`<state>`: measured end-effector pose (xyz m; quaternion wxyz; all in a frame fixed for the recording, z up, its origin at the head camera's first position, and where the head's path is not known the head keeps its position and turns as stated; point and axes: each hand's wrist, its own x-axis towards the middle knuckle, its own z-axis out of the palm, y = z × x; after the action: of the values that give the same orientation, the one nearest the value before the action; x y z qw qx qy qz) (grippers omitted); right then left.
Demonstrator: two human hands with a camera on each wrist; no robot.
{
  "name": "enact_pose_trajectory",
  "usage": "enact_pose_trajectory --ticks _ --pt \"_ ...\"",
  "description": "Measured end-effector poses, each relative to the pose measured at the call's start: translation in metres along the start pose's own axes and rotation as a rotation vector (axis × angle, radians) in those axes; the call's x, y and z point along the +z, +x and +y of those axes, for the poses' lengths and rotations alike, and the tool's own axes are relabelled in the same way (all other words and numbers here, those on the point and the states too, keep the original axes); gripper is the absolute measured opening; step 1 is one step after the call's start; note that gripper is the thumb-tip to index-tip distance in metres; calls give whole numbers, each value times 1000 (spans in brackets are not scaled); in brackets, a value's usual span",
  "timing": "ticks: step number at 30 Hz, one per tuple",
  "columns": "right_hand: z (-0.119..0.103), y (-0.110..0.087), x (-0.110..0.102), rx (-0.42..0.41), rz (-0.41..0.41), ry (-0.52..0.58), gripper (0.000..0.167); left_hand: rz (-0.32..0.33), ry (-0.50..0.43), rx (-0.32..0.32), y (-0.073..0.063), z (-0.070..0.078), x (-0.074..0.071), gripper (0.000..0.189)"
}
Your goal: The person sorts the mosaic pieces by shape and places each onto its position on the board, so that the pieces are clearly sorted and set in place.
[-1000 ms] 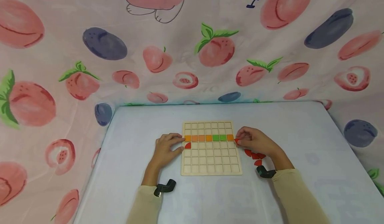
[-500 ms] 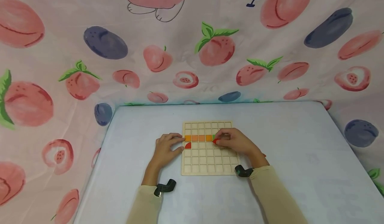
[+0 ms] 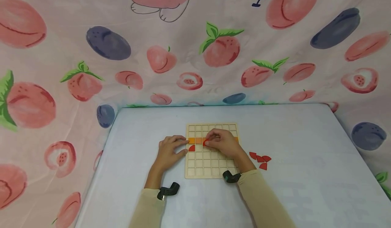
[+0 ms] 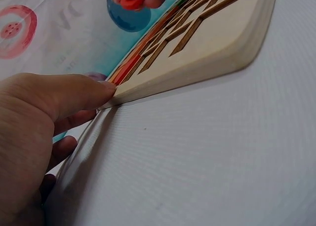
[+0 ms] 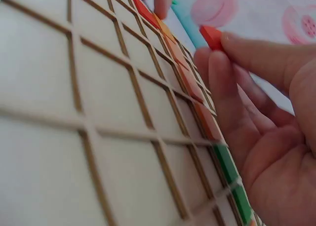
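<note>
A wooden grid board lies on the table. My left hand touches its left edge with thumb and fingertips, the fingers loosely spread. Between thumb and fingers, my right hand pinches a red quarter-circle piece above the board; the right wrist view shows this red piece at the fingertips. Orange tiles fill part of one row, and green tiles continue it, hidden by the right hand in the head view. Below that row's left end, another red piece sits in a cell.
Several loose red pieces lie on the white tabletop to the right of the board. A fruit-patterned cloth hangs behind the table and at its sides.
My right hand has moved left across the board from its right edge, carrying the red piece. The loose red pieces on the right are uncovered. My left hand has stayed at the board's edge.
</note>
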<state>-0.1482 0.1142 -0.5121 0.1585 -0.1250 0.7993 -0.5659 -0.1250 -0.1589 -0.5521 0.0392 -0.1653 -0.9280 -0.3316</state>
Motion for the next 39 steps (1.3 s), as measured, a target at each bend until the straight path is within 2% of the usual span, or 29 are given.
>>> enact_pose_trajectory --ticks 5,12,22,34,39 --pt "0 4 13 17 76 -55 10 -21 0 -14 0 0 -1 34" --pt "-1 6 26 25 155 -145 10 -26 1 -15 1 1 -2 34" --pt "2 8 25 78 150 -141 6 -30 11 -21 1 1 -1 34" --pt "3 10 32 71 188 -266 7 -33 15 -19 0 1 -2 35" --pt "2 10 33 71 200 -285 8 -38 5 -23 0 0 -2 35"
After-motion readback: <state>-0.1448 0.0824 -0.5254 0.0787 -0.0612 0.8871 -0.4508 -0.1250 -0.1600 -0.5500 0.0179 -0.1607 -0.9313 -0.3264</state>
